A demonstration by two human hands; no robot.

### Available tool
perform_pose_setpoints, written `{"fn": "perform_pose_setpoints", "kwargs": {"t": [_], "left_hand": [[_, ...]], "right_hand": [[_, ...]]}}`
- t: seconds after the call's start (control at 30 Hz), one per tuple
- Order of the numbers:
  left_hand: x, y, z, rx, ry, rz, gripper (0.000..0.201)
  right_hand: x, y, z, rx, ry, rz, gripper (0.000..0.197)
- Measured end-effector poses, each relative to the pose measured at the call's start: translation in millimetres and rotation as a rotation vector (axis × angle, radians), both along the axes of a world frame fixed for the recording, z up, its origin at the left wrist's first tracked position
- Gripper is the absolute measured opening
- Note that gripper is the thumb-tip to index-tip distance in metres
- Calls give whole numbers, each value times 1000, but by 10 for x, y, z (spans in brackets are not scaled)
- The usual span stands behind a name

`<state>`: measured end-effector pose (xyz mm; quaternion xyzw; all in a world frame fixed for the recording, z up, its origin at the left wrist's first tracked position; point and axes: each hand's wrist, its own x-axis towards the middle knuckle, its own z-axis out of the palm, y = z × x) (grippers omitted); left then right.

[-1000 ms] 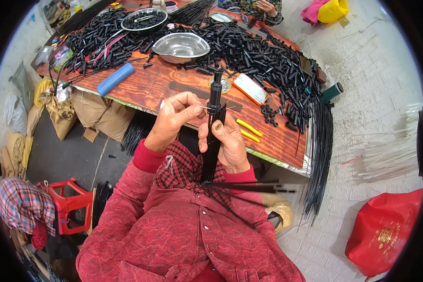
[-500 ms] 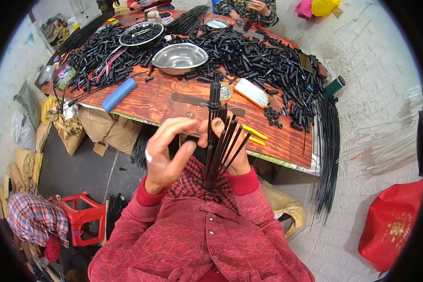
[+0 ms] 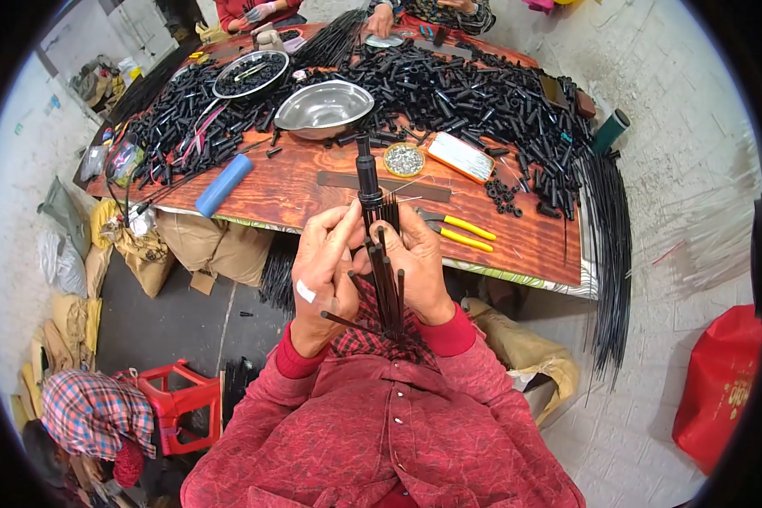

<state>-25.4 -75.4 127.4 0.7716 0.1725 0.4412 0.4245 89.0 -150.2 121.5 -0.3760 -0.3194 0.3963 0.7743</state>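
Note:
A black plastic tube fitting [image 3: 367, 173] stands upright above my hands, thin black rods [image 3: 389, 296] spreading down below it toward my lap. My left hand [image 3: 320, 279] is closed, its fingertips pinching at the fitting's lower end where the rods meet it; a white patch is stuck on its back. Beside it, my right hand [image 3: 419, 269] is closed around the rods, thumb pressed over them. Exactly how the rods join the fitting is hidden by my fingers. Just right of my right hand lie yellow-handled pliers [image 3: 466, 233] on the wooden table [image 3: 271, 190].
A steel bowl [image 3: 323, 110], a round dish of small metal pieces [image 3: 404, 159], an orange-rimmed tray [image 3: 461, 157], a flat metal bar [image 3: 385, 185] and a blue roll [image 3: 223, 185] lie ahead. Black fittings [image 3: 449, 102] heap behind. Two people work across the table.
My left hand has gone from spread fingers to a pinch at the fitting. The rods have drawn closer together, with one sticking out left. A person's hand now reaches to a dish at the back.

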Motion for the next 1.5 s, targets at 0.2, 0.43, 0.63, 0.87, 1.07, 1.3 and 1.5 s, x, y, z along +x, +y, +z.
{"fn": "perform_pose_setpoints", "kwargs": {"t": [0.2, 0.43, 0.63, 0.87, 1.07, 1.3, 1.5], "left_hand": [[63, 159, 101, 141, -40, -74, 51], [-15, 200, 92, -167, -25, -304, 64], [-65, 99, 162, 1, 152, -293, 87], [488, 137, 268, 193, 79, 106, 29], [613, 293, 232, -5, 4, 101, 28], [612, 623, 383, -483, 5, -269, 24], [692, 756, 462, -436, 137, -364, 20]], "right_hand": [[23, 25, 8, 6, -13, -47, 32], [175, 200, -80, 13, -20, -179, 28], [332, 451, -311, 30, -117, -374, 28], [170, 461, -195, -7, -383, -549, 39], [106, 431, -85, -140, -447, -674, 41], [118, 482, -157, -83, -502, -786, 40], [216, 459, -202, -37, -410, -676, 38]]}}
